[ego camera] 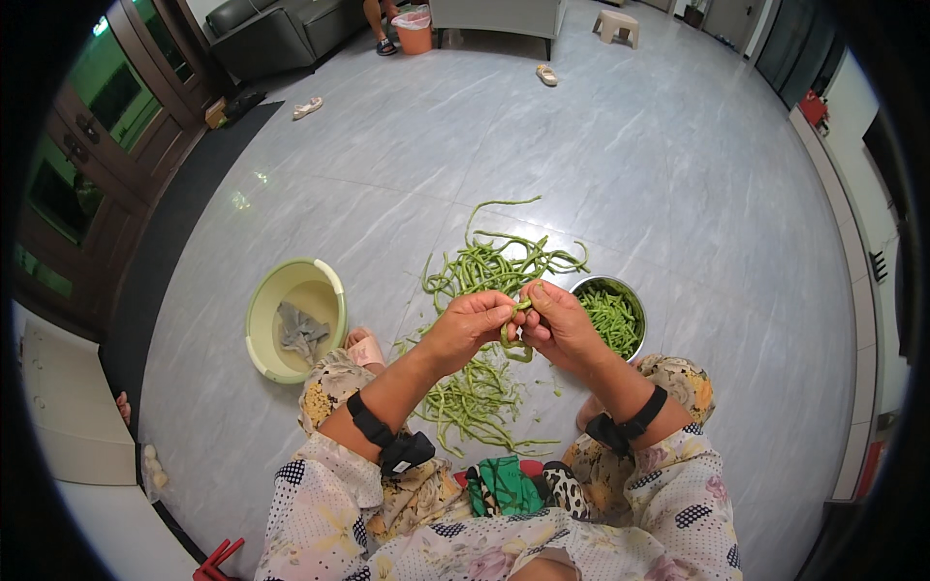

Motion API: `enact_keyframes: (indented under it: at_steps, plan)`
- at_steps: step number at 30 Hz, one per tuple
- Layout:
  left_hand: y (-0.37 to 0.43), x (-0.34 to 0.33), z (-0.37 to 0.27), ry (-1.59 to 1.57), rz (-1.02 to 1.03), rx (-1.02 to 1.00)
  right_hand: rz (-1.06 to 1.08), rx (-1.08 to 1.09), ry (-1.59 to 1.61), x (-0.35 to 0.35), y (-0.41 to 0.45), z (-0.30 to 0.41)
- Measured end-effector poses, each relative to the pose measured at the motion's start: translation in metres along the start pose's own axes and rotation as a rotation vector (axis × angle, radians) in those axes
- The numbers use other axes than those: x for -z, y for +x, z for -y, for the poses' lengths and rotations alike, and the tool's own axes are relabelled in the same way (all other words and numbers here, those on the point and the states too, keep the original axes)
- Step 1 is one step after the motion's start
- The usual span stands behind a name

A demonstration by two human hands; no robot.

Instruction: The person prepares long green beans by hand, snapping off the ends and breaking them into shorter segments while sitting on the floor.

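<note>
Between my two hands is a long green bean [517,354], its lower part hanging in a bent loop. My left hand [471,328] pinches it between thumb and fingers. Close beside, my right hand [561,319] grips the bean's upper end. Beyond the hands lies a pile of whole long beans [483,265] on the floor. Below them, nearer to me, is a second heap of beans and scraps [472,403]. A round metal bowl [642,319] at the right holds short cut bean pieces [610,319].
A pale green plastic basin [259,327] with water and a grey cloth [301,330] stands at left. Loose shoes [547,75] lie on the tiled floor [654,167]. Farther off are a stool [616,27], an orange bin [414,36] and another person's leg [375,22].
</note>
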State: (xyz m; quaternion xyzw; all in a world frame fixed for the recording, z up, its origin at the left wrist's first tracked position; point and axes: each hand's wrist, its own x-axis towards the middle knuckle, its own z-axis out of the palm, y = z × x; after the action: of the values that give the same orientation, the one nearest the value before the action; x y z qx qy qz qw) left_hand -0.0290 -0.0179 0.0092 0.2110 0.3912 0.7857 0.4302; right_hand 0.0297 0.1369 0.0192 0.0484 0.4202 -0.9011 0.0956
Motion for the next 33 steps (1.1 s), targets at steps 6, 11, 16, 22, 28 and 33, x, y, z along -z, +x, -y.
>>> enact_keyframes:
  at_steps: [6,11,16,22,28,33]
  plan:
    - [0.001,0.0,0.002,0.131,-0.166,0.05,-0.038,0.081,-0.331,0.007,0.004,0.0]
    - [0.001,0.002,0.003,0.297,-0.253,-0.112,-0.093,0.105,-0.255,0.002,0.002,0.0]
    - [-0.001,-0.001,0.004,0.752,-0.283,-0.131,-0.021,0.081,-0.496,0.009,0.001,-0.002]
    - [-0.001,-0.002,0.003,0.589,-0.202,-0.082,0.009,0.105,-0.539,0.005,-0.001,-0.001]
    - [0.001,-0.001,0.005,0.086,-0.072,-0.073,0.076,0.049,-0.2,0.007,-0.001,-0.005]
    - [0.002,0.003,0.004,0.36,-0.148,-0.103,0.047,-0.007,-0.22,0.007,0.003,-0.007]
